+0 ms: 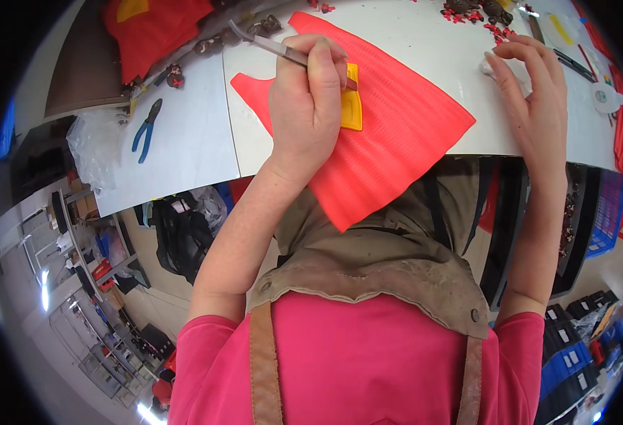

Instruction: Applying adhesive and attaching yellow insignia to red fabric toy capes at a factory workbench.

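A bright red ribbed flat piece (403,120), wide at one end, lies on the table and overhangs its near edge. On it sits a yellow rectangular patch (352,106), partly behind my left hand. My left hand (308,103) is closed around a slim metal tool (272,46) with a curved tip pointing up and left; its reddish other end reaches over the patch. To the right, my right hand (538,92) bends over the table, thumb and forefinger tips close together at a small white crumpled wad (520,73). The fingers partly hide the wad.
Blue-handled pliers (145,131) and a clear plastic bag (95,145) lie at left. Another red piece (155,35) lies at the far left. Small dark and red figures (471,13) cluster at the back. A white round container (604,98) stands at right.
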Motion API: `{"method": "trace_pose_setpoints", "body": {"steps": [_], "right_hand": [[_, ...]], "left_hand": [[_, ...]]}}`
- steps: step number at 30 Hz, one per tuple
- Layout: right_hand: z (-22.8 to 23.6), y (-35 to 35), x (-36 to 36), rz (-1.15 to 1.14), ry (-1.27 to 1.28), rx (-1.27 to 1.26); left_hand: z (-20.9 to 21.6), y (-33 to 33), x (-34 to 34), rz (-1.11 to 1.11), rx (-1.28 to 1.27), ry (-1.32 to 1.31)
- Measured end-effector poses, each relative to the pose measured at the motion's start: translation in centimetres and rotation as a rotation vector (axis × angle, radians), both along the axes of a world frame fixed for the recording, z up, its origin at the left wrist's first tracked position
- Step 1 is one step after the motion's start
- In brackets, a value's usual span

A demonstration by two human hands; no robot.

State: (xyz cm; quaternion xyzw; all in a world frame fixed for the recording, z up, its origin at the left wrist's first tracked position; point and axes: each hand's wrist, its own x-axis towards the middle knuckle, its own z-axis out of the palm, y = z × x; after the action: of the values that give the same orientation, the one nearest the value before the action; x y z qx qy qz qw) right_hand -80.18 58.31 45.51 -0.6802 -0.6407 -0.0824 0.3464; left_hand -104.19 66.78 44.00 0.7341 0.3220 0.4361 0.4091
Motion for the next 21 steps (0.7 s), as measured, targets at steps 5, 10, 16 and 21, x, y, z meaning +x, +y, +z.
{"method": "trace_pose_setpoints", "body": {"steps": [5,10,16,21], "right_hand": [[0.9,-0.4,-2.3,0.126,0.365,-0.240],[0.4,-0.3,-4.6,0.194,0.102,-0.271],[0.9,0.4,-4.7,0.151,0.076,-0.395],[0.7,1.0,-4.0,0.183,0.055,-0.430]], "left_hand": [[-0.3,0.1,0.0,0.002,0.002,-0.019],[0.1,-0.1,-0.1,-0.002,-0.029,-0.019],[1.9,-0.6,-0.3,0.002,-0.109,-0.037],[5.5,-2.5,-3.5,0.063,-0.032,-0.090]]}}
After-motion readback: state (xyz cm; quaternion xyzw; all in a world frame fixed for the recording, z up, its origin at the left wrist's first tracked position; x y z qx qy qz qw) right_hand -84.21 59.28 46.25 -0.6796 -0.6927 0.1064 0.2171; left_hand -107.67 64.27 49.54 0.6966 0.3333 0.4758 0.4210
